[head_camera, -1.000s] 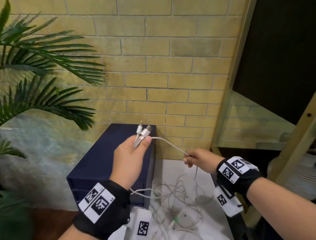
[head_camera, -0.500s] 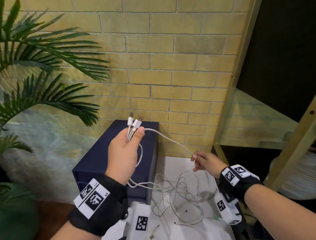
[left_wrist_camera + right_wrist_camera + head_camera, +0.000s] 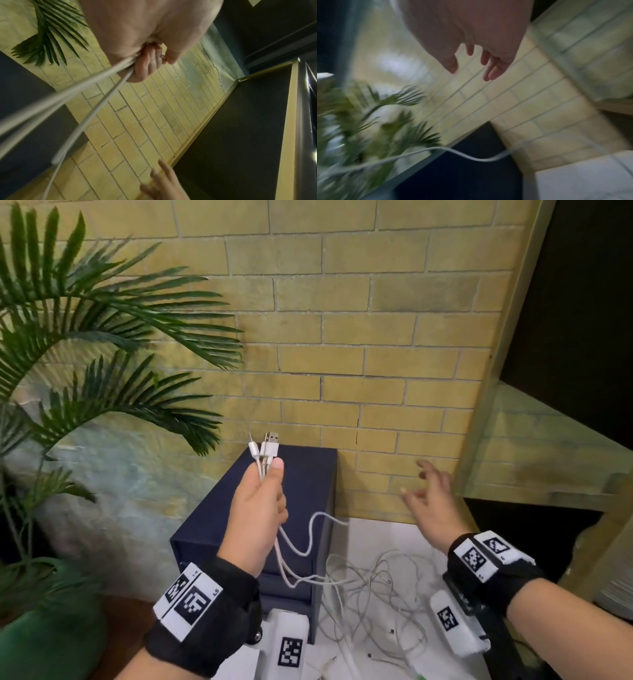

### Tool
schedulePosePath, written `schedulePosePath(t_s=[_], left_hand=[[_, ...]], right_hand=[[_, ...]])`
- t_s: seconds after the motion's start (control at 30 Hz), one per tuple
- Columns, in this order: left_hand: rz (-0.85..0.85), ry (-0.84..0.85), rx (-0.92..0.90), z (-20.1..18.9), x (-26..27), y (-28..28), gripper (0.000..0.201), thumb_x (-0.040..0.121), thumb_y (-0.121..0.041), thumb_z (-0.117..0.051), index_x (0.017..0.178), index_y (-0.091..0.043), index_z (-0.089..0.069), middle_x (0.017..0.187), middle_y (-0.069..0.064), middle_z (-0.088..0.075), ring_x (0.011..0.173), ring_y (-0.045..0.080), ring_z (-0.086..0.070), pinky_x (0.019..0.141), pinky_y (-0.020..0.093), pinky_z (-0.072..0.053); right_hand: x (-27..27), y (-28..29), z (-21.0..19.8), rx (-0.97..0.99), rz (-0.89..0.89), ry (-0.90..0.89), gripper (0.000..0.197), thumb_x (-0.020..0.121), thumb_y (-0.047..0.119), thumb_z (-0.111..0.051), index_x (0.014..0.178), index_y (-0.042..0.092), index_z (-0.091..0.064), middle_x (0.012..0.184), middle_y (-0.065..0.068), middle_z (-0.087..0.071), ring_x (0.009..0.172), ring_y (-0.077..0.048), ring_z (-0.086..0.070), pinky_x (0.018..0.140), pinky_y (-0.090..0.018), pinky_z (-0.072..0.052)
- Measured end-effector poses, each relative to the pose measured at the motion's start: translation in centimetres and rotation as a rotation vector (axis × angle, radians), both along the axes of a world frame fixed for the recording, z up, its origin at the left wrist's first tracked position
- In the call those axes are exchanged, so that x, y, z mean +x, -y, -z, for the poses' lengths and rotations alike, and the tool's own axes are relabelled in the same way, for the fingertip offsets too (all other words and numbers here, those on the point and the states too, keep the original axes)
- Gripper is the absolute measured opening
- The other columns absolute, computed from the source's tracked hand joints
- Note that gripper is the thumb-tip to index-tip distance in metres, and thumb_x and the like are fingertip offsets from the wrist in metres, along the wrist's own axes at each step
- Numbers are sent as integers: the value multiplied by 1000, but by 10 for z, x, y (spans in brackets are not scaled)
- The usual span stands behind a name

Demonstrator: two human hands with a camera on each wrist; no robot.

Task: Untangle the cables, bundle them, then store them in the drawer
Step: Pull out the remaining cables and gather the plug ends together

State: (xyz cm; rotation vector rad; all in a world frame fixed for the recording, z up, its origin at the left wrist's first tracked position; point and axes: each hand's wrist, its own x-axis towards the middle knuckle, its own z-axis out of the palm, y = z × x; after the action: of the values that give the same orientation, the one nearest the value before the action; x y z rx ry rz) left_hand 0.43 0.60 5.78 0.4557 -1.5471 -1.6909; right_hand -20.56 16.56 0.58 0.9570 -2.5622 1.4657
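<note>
My left hand (image 3: 260, 501) is raised in front of the dark blue drawer unit (image 3: 301, 474) and grips several white cable ends, whose plugs (image 3: 265, 447) stick up above my thumb. In the left wrist view my curled fingers (image 3: 147, 63) clamp the cable strands (image 3: 89, 86). The cables hang from that fist and run down into a tangled white pile (image 3: 373, 594) on the white tabletop (image 3: 387, 532). My right hand (image 3: 430, 491) hovers over the table with fingers spread (image 3: 488, 67) and holds nothing. One loose cable (image 3: 471, 157) sags below it.
A palm plant (image 3: 102, 337) in a green pot (image 3: 51, 642) stands at the left. A yellow brick wall (image 3: 342, 337) runs behind the drawer unit. A wooden frame (image 3: 507, 337) with a dark opening rises at the right, with stacked plates at the far right edge.
My right hand has let go of the cable it was pinching and pulling taut, and has lifted with fingers spread. The freed cable has dropped slack. My left hand keeps its grip.
</note>
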Motion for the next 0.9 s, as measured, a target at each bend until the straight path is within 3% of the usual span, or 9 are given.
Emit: schedulePosePath(t_s=[0.1, 0.17, 0.23, 0.33, 0.47, 0.57, 0.63, 0.73, 0.9], left_hand=[[83, -73, 61, -1, -5, -6, 31, 102, -33, -37, 74, -20, -32, 59, -7, -23, 50, 9, -20, 49, 24, -24], [131, -113, 93, -2, -8, -11, 32, 101, -35, -36, 74, -18, -32, 58, -6, -25, 48, 8, -23, 49, 23, -29], [165, -147, 116, -3, -9, -14, 32, 100, -38, -37, 76, -17, -33, 58, -5, -26, 46, 7, -24, 47, 22, -32], [177, -168, 120, -5, -6, -15, 31, 98, -38, -38, 75, -18, -33, 59, -5, -25, 47, 8, -23, 47, 22, -30], [139, -165, 109, -5, 1, -11, 31, 99, -37, -38, 75, -18, -32, 58, -6, -25, 47, 8, -22, 47, 22, -28], [119, -162, 116, -5, 5, -9, 31, 100, -35, -37, 74, -19, -32, 57, -7, -25, 46, 8, -22, 46, 21, -27], [128, -155, 118, -4, 5, -10, 32, 100, -34, -37, 73, -19, -30, 56, -7, -24, 46, 8, -21, 45, 21, -27], [140, -134, 90, -1, 4, -13, 33, 101, -33, -37, 73, -18, -29, 58, -6, -23, 47, 8, -20, 46, 22, -26], [137, -113, 64, 0, 5, -15, 33, 101, -33, -36, 73, -17, -29, 59, -5, -22, 47, 8, -21, 48, 23, -28]], right_hand=[[62, 14, -16, 101, -451, -115, 67, 85, 59, -48, 142, 31, -28, 136, 9, -31, 125, -8, -36, 106, -27, -30], [88, 24, -11, 313, -682, -259, 80, 77, 64, -58, 144, 34, -23, 145, 10, -27, 133, -6, -23, 109, -24, -20], [99, 36, 3, 438, -745, -341, 83, 73, 64, -63, 142, 33, -30, 147, 9, -25, 134, -11, -21, 111, -29, -21], [94, 48, 14, 466, -730, -287, 38, 83, 48, -62, 112, 23, -62, 132, 6, -45, 124, -17, -33, 107, -36, -30], [74, 51, 11, 437, -739, -283, 19, 93, 28, -51, 87, 13, -62, 88, -5, -60, 90, -19, -50, 84, -36, -42], [51, 44, 5, 452, -654, -349, 16, 94, 24, -51, 90, 12, -62, 89, -1, -55, 89, -16, -45, 81, -31, -38], [35, 40, 2, 453, -539, -453, 15, 92, 28, -54, 94, 18, -65, 100, 0, -51, 97, -20, -43, 86, -35, -39], [16, 35, -9, 502, -369, -604, 15, 89, 34, -57, 91, 23, -67, 94, -1, -44, 89, -22, -40, 76, -39, -41], [-21, 24, -31, 611, -218, -496, 18, 93, 28, -53, 103, 20, -65, 91, -2, -47, 84, -26, -55, 67, -34, -42]])
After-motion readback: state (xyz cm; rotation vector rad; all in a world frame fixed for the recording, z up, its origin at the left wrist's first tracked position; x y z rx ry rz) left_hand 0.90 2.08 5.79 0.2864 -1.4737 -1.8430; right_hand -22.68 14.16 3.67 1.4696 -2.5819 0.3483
